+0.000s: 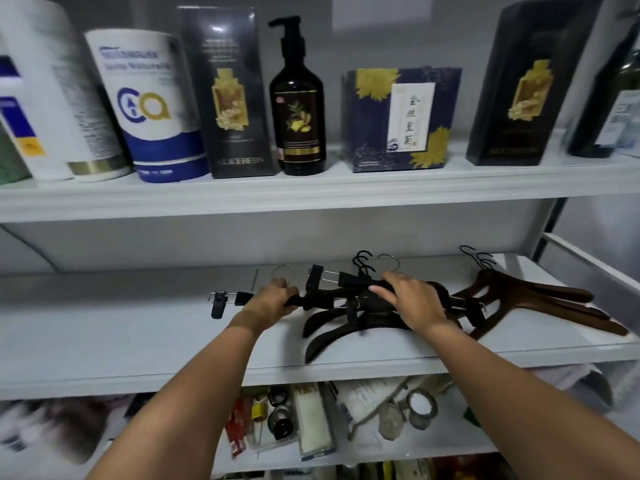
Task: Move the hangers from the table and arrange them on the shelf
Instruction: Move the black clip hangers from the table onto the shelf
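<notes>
Reaching onto the middle shelf (138, 341), both hands work at a heap of hangers lying flat on its white board. The left hand (273, 301) has its fingers curled round the bar of a clip hanger (235, 298), gripping it. That hanger's long axis runs left to right along the shelf, one black clip hangs at its far left end, and its silver hook points toward the back wall. The right hand (405, 299) lies palm down on the black hangers (332, 323), fingers bent over the top of the pile and thumb on the near side, clasping them. These lie across the shelf too, their curved arms sweeping left and toward the front edge, with the hooks bunched at the back behind the hand. Just to the right, touching the black pile, the brown hangers (540, 299) rest with their hooks toward the rear and their arms fanning out to the right, close to the shelf's side rail. On the shelf above stand a dark pump bottle (298, 109) and a navy box (398, 123) with gold flowers.
</notes>
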Tool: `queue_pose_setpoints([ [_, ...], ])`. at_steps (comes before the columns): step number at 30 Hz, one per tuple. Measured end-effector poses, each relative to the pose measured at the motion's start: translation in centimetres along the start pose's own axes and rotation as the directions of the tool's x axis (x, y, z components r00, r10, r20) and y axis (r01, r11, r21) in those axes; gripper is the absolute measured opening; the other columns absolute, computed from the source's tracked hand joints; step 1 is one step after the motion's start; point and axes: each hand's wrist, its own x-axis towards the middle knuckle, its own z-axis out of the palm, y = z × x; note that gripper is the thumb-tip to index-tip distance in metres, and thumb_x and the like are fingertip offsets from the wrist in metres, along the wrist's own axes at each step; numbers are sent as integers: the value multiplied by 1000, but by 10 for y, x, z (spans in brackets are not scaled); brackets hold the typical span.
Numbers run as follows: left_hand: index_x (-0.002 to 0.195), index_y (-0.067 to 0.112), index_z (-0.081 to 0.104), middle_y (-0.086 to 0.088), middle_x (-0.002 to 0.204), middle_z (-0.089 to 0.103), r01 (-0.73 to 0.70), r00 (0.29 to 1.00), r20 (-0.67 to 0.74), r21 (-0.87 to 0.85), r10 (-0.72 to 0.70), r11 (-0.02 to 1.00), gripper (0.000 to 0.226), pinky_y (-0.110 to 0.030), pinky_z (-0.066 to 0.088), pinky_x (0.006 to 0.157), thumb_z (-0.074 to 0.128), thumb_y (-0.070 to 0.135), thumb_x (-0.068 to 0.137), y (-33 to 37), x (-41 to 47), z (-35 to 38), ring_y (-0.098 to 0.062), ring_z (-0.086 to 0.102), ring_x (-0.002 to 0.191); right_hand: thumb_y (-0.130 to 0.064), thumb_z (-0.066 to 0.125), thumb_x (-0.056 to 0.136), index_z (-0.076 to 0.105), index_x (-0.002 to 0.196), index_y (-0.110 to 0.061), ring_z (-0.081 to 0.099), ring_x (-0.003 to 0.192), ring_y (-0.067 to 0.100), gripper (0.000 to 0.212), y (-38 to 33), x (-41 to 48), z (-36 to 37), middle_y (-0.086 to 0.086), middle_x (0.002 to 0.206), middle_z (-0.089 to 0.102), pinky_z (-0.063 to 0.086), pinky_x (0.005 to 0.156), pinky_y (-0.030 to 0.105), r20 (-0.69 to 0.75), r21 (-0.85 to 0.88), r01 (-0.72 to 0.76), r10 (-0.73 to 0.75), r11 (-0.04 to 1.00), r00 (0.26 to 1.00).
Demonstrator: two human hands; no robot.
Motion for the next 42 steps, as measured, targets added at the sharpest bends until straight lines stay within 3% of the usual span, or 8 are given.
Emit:
queue_pose_setpoints([
  [13, 118, 11, 55, -14, 112, 48, 24, 1000, 0, 57, -24, 998, 28, -38, 46, 87, 51, 26, 95, -173, -42, -23, -32, 50, 105, -54, 36, 94, 55, 111, -15, 59, 101, 23, 47, -140, 40, 32, 4, 104, 65, 38, 85, 31, 104, -62, 4, 2, 998, 995],
  [18, 117, 12, 55, -13, 111, 48, 28, 1000, 9, 36, -28, 999, 27, -38, 45, 88, 52, 27, 94, -230, -39, -24, -32, 52, 104, -54, 37, 94, 55, 104, -15, 58, 99, 23, 45, -188, 48, 57, 4, 101, 64, 36, 86, 32, 128, -20, -34, 37, 999, 991],
  [21, 117, 10, 55, -14, 112, 48, 13, 999, 31, 19, -14, 1000, 27, -39, 45, 90, 53, 24, 94, -254, -36, -16, -31, 47, 109, -55, 36, 93, 56, 111, -15, 56, 105, 23, 47, -203, 45, 73, 4, 108, 63, 37, 88, 33, 163, -29, -56, 60, 998, 985],
  [23, 117, 10, 55, -14, 111, 48, -1, 999, 53, 12, 0, 1000, 26, -39, 45, 90, 53, 23, 94, -263, -32, -8, -30, 46, 109, -61, 25, 92, 55, 115, -15, 55, 108, 23, 59, -207, 40, 81, 5, 111, 62, 36, 89, 33, 162, -23, -69, 72, 997, 984],
  [26, 119, 11, 55, -14, 114, 48, -37, 994, 105, 4, 36, 999, 28, -39, 45, 91, 53, 22, 94, -268, -19, 7, -31, 46, 111, -80, -23, 66, 57, 111, -14, 58, 102, 27, 114, -208, 37, 84, 7, 105, 63, 38, 84, 35, 140, -19, -108, 109, 994, 984],
  [27, 120, 11, 55, -14, 115, 49, -44, 992, 114, -3, 45, 999, 28, -39, 44, 91, 52, 22, 94, -266, -15, 12, -30, 46, 112, -81, -29, 59, 59, 108, -13, 59, 99, 27, 121, -206, 37, 86, 7, 101, 64, 39, 82, 35, 129, -20, -126, 127, 992, 983],
  [34, 123, 13, 54, -13, 120, 48, -80, 985, 151, -64, 89, 995, 31, -37, 43, 93, 51, 24, 95, -245, 17, 54, -28, 46, 113, -81, -27, 59, 57, 110, -15, 57, 100, 24, 119, -190, 49, 95, 4, 101, 62, 38, 86, 33, 134, -42, -203, 207, 978, 969],
  [42, 120, 12, 55, -11, 118, 52, -80, 992, 88, -78, 87, 994, 32, -34, 41, 90, 51, 31, 95, -237, 59, 90, -26, 46, 113, -79, -35, 54, 55, 115, -19, 56, 104, 20, 124, -151, 68, 113, 2, 105, 61, 37, 90, 32, 147, -92, -207, 218, 974, 965],
])
